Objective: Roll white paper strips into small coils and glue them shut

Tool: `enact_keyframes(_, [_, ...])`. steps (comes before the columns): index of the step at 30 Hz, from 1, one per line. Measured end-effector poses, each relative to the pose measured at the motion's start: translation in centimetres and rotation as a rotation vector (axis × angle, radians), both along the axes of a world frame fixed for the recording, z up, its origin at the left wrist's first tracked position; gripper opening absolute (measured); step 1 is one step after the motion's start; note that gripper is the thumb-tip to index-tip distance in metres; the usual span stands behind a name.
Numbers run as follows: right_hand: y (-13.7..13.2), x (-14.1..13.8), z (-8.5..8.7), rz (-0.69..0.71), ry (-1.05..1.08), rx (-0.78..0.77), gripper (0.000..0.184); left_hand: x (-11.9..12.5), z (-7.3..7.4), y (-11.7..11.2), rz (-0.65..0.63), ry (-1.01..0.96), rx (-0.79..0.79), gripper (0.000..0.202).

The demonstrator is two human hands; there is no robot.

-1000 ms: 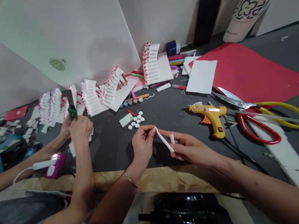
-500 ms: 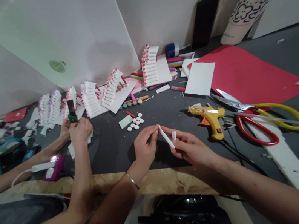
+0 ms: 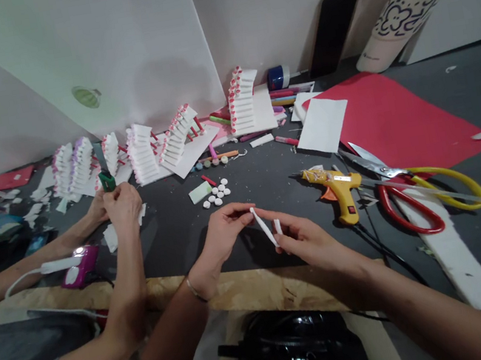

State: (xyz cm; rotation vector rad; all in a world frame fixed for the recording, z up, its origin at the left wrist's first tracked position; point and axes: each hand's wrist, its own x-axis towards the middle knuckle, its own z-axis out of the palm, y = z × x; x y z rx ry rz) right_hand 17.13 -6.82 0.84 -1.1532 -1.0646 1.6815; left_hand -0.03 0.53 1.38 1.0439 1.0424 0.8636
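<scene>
My left hand (image 3: 224, 232) pinches the upper end of a thin white foam strip (image 3: 264, 227). My right hand (image 3: 306, 239) grips the strip's lower end, and a short bent-up piece of it sticks out by the fingers. Both hands hover just above the dark grey table (image 3: 268, 181), close to its wooden front edge. A yellow glue gun (image 3: 338, 188) lies to the right of my right hand. Small white foam discs (image 3: 217, 193) lie beyond my left hand.
Another person's two hands (image 3: 118, 203) work at the left with a green-handled cutter (image 3: 106, 179) and white pieces. Foam staircase models (image 3: 143, 150) line the back. Red and yellow scissors (image 3: 413, 191), red paper (image 3: 400, 116), a white foam offcut (image 3: 451, 255) and a pink device (image 3: 77, 267) lie around.
My hands have stayed on the strip and shifted only slightly. The other person's hands and cutter have moved a little left in the view.
</scene>
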Motion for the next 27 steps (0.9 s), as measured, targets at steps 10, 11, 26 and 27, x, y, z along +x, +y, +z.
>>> enact_keyframes(10, [0.0,0.0,0.4,-0.019,-0.118,0.048,0.053,-0.1,-0.4,-0.1,0.104,0.104,0.133,0.01])
enact_keyframes(11, [0.0,0.0,0.4,-0.02,-0.121,0.038,0.054,-0.1,-0.3,-0.2,0.108,0.143,0.179,0.009])
enact_keyframes(26, [0.1,-1.7,-0.2,-0.158,0.287,-0.177,0.063,1.4,-0.6,-1.2,0.165,0.405,0.703,0.013])
enact_keyframes(27, [0.1,-1.7,-0.3,-0.173,0.293,-0.174,0.061,1.4,-0.5,-1.2,0.151,0.419,0.719,0.013])
